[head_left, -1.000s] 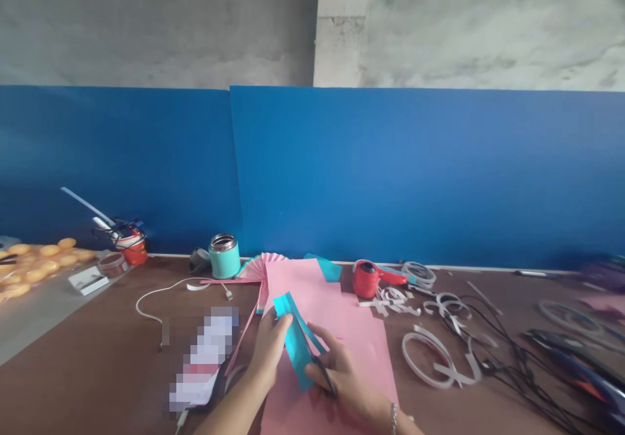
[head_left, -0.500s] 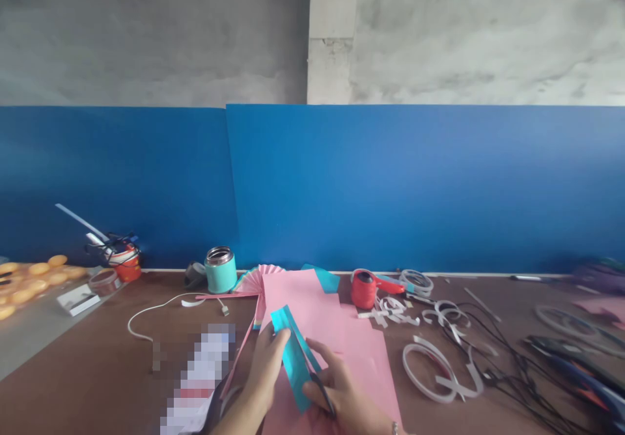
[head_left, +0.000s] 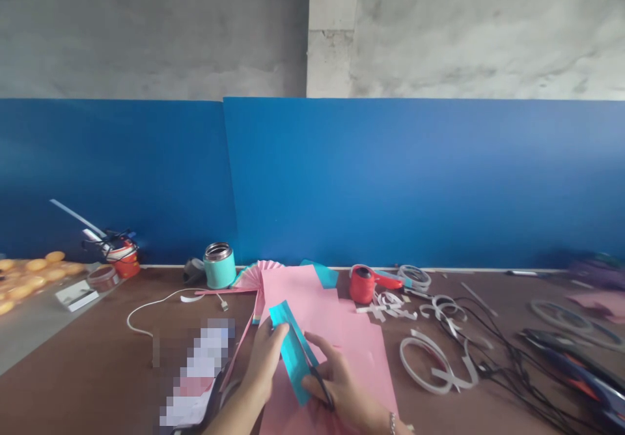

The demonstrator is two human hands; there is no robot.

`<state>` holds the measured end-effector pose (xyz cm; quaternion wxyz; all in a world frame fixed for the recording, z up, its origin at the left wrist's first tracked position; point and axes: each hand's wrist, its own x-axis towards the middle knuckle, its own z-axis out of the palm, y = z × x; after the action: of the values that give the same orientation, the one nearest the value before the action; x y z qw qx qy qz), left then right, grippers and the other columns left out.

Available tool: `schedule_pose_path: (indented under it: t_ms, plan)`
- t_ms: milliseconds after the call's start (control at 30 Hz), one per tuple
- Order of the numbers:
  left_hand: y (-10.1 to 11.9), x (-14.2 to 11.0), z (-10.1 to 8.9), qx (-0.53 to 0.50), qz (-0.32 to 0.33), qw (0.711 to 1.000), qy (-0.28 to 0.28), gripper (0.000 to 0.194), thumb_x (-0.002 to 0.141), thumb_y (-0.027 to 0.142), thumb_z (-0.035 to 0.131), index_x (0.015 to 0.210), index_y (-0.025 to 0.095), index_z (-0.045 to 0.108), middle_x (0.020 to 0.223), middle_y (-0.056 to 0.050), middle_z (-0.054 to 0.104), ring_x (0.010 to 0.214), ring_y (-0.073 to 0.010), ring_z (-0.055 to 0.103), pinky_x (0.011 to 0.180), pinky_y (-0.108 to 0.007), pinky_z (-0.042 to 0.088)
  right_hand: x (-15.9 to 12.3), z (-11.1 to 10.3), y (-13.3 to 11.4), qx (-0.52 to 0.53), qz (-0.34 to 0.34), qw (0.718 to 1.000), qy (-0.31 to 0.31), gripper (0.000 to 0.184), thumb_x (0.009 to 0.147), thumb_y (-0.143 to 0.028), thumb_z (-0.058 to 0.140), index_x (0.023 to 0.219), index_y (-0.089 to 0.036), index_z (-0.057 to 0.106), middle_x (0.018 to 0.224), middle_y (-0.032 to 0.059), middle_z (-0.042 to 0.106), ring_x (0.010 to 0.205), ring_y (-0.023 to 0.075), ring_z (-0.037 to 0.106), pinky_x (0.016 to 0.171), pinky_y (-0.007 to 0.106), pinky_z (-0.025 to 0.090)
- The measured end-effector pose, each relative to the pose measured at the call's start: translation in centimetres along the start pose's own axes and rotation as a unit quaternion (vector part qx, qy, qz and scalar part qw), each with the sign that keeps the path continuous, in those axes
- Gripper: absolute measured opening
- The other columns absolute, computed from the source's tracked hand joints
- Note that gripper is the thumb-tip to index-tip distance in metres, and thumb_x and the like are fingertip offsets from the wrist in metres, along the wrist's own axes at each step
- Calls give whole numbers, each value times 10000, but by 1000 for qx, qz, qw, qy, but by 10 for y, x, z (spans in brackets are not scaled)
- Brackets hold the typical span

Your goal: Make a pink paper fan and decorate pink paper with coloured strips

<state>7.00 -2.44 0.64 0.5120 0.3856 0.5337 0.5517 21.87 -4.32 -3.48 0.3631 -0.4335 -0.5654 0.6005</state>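
You hold turquoise paper (head_left: pixel 293 357) over pink sheets (head_left: pixel 364 353).
Your left hand (head_left: pixel 265 351) pinches it; your right hand (head_left: pixel 344 389) grips scissors (head_left: pixel 322 386); a jar (head_left: pixel 219 270) stands at eleven o'clock.

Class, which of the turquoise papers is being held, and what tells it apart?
The narrow paper gripped by the left hand, with the scissors at it; the other turquoise paper lies behind the pink sheets.
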Motion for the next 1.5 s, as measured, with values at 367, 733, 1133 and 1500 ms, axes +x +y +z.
schedule_pose_path:
  t_ms: [367,733,1133,1500]
  plan:
    - [3,-2,-2,-10,-6,999,30,220,667,357,583,782,176,631,700,-12,634,725,-203,596,638,-275,450,-3,3,-11,29,18,999,0,752,663,-260,664,1343,-170,356,461,-124,381,433,64,288,418,187,199]
    - [-1,1,-3,5,4,1000,24,145,680,337,560,710,198,591,581,36,544,626,-162,545,560,-236,410,0,5,1,59,7,998,3,786,652,-325,728,1331,-156,369,472,-125,370,431,59,346,425,179,248]
    - [4,-3,-1,-12,11,1000,16,132,654,325,576,643,202,526,507,57,480,529,-133,496,505,-219,365,3,4,7,34,0,999,6,749,674,-303,713,1331,-181,374,463,-128,356,433,57,319,426,177,244]
    - [4,-4,1,-23,7,999,-23,135,654,330,570,654,195,564,527,34,569,514,-147,545,519,-233,416,6,2,14,49,-6,999,14,759,676,-301,701,1339,-159,359,476,-124,368,442,63,327,421,182,246]
